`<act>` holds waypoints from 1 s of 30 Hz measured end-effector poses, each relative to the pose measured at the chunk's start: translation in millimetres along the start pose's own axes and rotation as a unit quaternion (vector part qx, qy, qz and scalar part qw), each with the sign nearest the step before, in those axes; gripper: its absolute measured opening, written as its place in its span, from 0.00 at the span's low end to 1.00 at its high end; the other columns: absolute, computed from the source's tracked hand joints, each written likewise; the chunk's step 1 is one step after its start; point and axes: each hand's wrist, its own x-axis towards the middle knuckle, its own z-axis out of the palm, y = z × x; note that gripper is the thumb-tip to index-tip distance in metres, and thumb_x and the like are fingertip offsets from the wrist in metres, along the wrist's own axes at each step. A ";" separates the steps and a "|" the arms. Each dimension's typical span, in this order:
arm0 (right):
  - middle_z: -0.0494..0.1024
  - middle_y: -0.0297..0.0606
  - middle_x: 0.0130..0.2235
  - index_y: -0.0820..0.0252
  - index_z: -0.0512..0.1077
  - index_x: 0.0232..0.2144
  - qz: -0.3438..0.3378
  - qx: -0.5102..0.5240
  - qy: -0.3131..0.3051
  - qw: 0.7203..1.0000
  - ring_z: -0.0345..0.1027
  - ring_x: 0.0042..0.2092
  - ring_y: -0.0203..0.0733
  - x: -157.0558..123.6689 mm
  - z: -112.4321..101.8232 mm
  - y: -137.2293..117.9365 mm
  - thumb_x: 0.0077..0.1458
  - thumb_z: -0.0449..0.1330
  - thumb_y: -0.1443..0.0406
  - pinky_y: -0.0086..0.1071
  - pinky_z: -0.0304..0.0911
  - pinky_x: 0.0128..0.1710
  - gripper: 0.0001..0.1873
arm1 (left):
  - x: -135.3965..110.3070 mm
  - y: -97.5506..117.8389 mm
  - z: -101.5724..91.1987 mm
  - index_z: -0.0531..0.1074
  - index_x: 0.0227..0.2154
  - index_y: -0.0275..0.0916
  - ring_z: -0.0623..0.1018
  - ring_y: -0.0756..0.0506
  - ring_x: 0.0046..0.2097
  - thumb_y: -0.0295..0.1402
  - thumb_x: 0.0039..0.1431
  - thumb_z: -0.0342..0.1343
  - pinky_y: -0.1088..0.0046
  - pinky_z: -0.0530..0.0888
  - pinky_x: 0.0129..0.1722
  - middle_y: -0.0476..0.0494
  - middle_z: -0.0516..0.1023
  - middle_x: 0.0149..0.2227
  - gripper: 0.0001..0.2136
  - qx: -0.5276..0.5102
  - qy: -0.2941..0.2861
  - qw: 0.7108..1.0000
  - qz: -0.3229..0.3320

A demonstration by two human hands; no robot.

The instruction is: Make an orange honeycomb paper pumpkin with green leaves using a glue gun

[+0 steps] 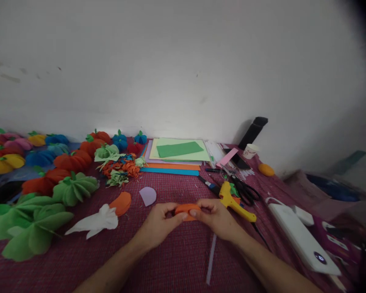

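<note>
An orange piece of paper [187,208], folded or curved over, is gripped between both hands above the cloth. My left hand [161,221] pinches its left end with thumb and fingers. At the other end, my right hand [216,217] holds it the same way, thumb on the near side. Just right of that hand lies a yellow glue gun [236,205]. Below it a thin pale strip [211,260] rests on the cloth. A lilac paper cut-out [148,195] and an orange paper cut-out [122,203] lie to the left, a crumpled white tissue [97,221] touching the orange one.
Paper pumpkins [73,160] in several colours crowd the left side. Shredded paper [122,169] and stacked coloured sheets [179,149] lie at the back. On the right are black scissors [245,190], a cutter [209,185], a paper cup [250,151] and a white power bank [303,238].
</note>
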 end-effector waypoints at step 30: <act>0.63 0.28 0.19 0.63 0.70 0.19 0.013 0.010 0.007 1.000 0.55 0.24 0.31 0.8 5.2 4.8 0.50 0.58 0.57 0.26 0.51 0.24 0.16 | 2.7 3.8 4.3 0.76 0.34 0.37 0.71 0.49 0.33 0.38 0.51 0.55 0.75 0.65 0.34 0.47 0.77 0.31 0.12 -0.055 0.026 0.998 -0.008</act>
